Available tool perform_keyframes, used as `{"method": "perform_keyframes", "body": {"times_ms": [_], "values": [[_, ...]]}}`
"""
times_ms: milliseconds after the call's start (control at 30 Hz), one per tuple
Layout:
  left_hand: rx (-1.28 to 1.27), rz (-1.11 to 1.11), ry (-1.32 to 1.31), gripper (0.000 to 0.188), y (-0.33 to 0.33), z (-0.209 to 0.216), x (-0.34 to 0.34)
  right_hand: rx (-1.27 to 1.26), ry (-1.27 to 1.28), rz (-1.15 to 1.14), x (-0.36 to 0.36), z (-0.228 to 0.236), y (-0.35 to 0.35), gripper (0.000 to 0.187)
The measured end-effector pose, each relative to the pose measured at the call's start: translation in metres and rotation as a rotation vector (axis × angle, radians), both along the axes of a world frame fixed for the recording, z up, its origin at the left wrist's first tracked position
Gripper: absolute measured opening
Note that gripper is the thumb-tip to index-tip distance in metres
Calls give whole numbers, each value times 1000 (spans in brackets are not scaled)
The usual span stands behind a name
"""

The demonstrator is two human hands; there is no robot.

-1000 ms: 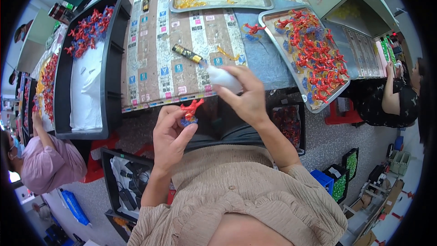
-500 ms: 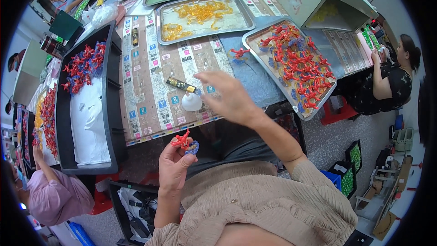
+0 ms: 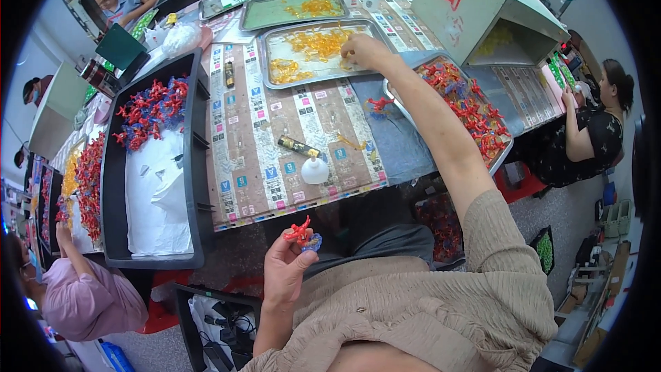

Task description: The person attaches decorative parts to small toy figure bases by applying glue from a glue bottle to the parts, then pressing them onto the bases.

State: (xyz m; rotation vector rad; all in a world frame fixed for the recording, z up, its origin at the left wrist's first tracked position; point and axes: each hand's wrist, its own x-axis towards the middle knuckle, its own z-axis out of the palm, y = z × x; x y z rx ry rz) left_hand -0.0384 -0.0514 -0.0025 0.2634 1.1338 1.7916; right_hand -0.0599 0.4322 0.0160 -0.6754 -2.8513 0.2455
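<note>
Near the front edge of the table, my left hand (image 3: 284, 272) pinches a small red and blue plastic figure (image 3: 300, 235) between thumb and fingertips. My right arm stretches far across the table. At its end my right hand (image 3: 365, 52) dips with bent fingers into the right side of a metal tray (image 3: 270, 81) that holds translucent yellow plastic pieces (image 3: 313, 43). Whatever its fingertips grip is too small to make out. A white squeeze bottle (image 3: 315, 171) lies by a black and gold tube (image 3: 299, 146) on the table, with a yellow piece (image 3: 351, 142) to the right.
On the left stands a black bin (image 3: 201, 217) with red and blue figures on white paper. A second tray (image 3: 510, 149) full of figures sits right, partly behind my arm. A metal box (image 3: 441, 10) stands far right. Co-workers sit on both sides.
My right hand has moved from beside the white bottle up to the yellow pieces in the tray. A yellow piece now lies near the bottle. My left hand still holds the figure.
</note>
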Motion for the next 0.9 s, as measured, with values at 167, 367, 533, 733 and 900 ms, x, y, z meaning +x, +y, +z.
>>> {"method": "perform_keyframes", "body": {"times_ms": [167,367,533,733,900], "values": [[-2,2,-27,44,-6,-2,6,46,-42,27,2,6,-15,9],[23,4,-32,46,1,-1,4,-635,375,-78,21,42,-51,14],[85,19,-53,49,12,8,2,-1013,662,111,91,70,-192,18],[92,-32,-79,51,24,12,5,-1418,498,-15,151,31,-292,18],[79,-88,-92,51,26,16,15,-1141,523,51,170,27,-305,18]]}}
